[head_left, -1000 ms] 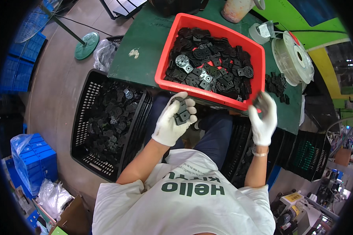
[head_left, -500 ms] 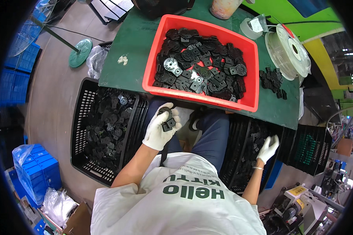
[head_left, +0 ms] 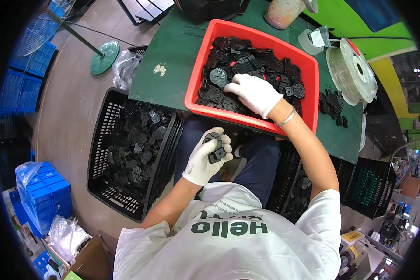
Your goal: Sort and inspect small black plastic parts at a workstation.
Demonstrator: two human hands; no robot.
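My left hand (head_left: pixel 205 161), in a white glove, holds a black plastic part (head_left: pixel 214 148) with a round end and a blocky end above my lap. The fingers wrap round it from below; whether it is one piece or several stacked, I cannot tell. My gloved right hand (head_left: pixel 256 94) reaches into a red plastic bin (head_left: pixel 198 108) on the table. Its fingers are bent together, tips down among the black parts (head_left: pixel 247 63) piled there. A greyish round-ended part (head_left: pixel 218 77) lies just beside the fingertips. What they grip, if anything, is hidden.
Black crates of similar parts stand left (head_left: pixel 102 154) and right (head_left: pixel 291 186) of my legs. The green table (head_left: pixel 168 51) also bears a loose heap of black parts (head_left: pixel 332 105), a wrapped spool (head_left: pixel 350 70), a tape roll (head_left: pixel 308 41) and a stained jug (head_left: pixel 282 14).
My right hand has moved from over the right crate up and left into the red bin. My left hand keeps its black part. The whole view has shifted slightly.
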